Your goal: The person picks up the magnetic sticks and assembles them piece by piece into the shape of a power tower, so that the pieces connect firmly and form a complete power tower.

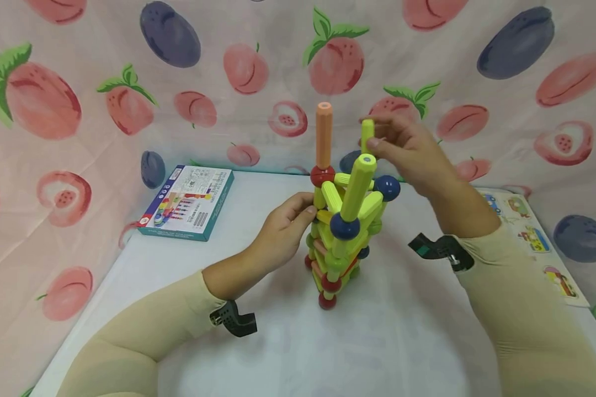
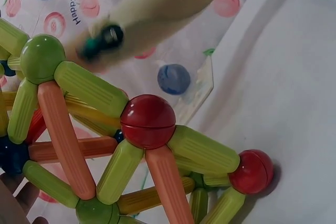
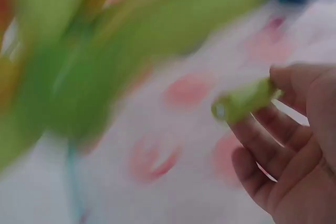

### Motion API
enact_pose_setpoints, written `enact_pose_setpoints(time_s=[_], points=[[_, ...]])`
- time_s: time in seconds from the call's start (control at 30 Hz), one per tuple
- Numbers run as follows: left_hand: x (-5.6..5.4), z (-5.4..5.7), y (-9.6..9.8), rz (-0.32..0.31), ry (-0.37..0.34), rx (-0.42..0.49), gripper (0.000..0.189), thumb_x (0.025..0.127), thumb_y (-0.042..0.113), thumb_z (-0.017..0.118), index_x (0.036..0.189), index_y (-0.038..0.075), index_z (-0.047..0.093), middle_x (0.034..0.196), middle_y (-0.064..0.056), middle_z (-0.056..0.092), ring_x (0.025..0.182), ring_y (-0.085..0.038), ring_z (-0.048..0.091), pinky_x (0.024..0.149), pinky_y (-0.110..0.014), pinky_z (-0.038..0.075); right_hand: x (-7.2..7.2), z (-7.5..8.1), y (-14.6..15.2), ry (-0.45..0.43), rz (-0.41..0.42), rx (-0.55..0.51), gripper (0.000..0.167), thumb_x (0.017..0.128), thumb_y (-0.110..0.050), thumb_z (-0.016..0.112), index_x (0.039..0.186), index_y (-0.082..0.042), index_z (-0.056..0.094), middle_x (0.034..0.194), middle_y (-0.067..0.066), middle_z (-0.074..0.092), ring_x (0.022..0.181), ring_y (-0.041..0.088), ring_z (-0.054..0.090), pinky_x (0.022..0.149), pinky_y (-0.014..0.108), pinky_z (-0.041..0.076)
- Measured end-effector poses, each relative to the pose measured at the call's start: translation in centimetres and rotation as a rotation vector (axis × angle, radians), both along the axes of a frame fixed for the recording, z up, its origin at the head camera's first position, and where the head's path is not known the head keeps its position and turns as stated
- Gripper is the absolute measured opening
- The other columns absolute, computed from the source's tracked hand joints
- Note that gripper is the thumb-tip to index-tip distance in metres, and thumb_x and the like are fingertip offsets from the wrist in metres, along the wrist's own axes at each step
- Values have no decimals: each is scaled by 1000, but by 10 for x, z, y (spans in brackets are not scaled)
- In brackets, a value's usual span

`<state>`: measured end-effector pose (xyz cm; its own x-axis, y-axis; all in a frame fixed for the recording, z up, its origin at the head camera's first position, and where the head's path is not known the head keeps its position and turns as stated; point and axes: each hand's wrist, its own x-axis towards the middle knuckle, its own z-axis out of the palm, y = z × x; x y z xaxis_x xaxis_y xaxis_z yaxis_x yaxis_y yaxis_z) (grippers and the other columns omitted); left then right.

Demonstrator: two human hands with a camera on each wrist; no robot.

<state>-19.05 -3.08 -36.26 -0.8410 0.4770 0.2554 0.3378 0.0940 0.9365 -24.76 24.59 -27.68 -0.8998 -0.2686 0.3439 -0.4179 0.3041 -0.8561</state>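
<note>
A tall tower of magnetic rods and balls point(image 1: 345, 227) stands upright on the white table, built of yellow-green, orange and yellow rods with red, blue and green balls. On its left side, my left hand point(image 1: 284, 229) grips the upper part with thumb and fingers. My right hand point(image 1: 411, 148) pinches a short yellow-green magnetic rod point(image 3: 244, 100) between thumb and fingers, above the tower's far right corner. From the top rise an orange rod point(image 1: 324, 135) on a red ball and a yellow-green rod point(image 1: 357, 190) on a blue ball. A blue ball point(image 1: 387, 188) tops the right corner.
A flat toy box point(image 1: 186, 203) with a teal edge lies at the back left of the table point(image 1: 258, 353). On the right lies a picture sheet point(image 1: 531, 242), partly behind the right sleeve. A fruit-patterned cloth point(image 1: 278, 33) hangs behind.
</note>
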Motion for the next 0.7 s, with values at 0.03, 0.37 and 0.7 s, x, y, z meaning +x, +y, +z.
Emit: enact_pose_setpoints(time_s=[0.03,0.37,0.7], points=[[0,0,0,-1,1,0,36,116,23,43,145,8,58,141,-2,64,136,-16,57,117,-38,44,11,13,2,52,42,-100,35,108,-4,59,143,-5,63,117,16,65,102,27,64,90,28,56],[-1,1,1,-16,-12,15,35,116,21,43,145,6,57,140,-5,65,134,-18,58,117,-37,45,57,36,9,321,311,-364,36,100,13,60,136,10,61,111,17,71,100,27,69,93,28,57],[-7,15,-5,-3,69,39,39,114,18,39,147,8,55,141,-3,62,132,-17,57,117,-41,43,50,22,6,341,288,-510,36,97,13,56,133,9,63,111,18,70,100,29,69,93,31,57]])
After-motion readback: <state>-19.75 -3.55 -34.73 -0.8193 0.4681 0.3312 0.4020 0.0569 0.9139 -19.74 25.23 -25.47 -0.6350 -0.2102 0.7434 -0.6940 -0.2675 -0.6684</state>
